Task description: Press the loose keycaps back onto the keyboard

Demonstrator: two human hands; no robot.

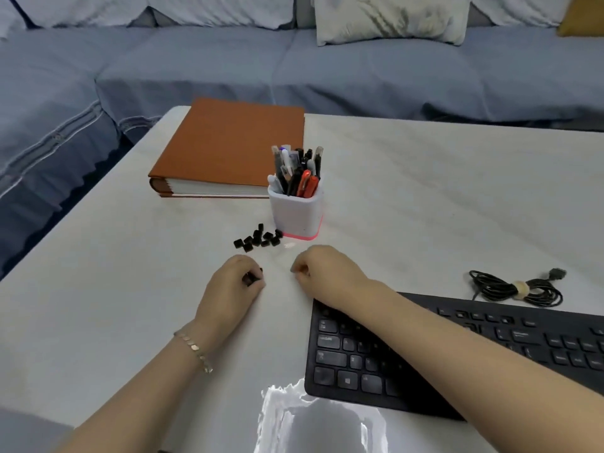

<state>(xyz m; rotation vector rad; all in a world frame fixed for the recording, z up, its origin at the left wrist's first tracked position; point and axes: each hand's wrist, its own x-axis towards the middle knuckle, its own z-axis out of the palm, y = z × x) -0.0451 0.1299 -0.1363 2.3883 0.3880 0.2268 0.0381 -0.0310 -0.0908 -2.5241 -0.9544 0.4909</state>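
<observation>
Left hand (233, 284) grips a keycap (251, 278)
Curled tight round it; right hand (323, 273) curled too, hold unclear; keyboard (359, 354) near right.

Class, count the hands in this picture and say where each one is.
2. The left hand rests on the table near the keycap pile, gripping a black keycap. The right hand lies beside it, forearm crossing the keyboard. No others show.
</observation>
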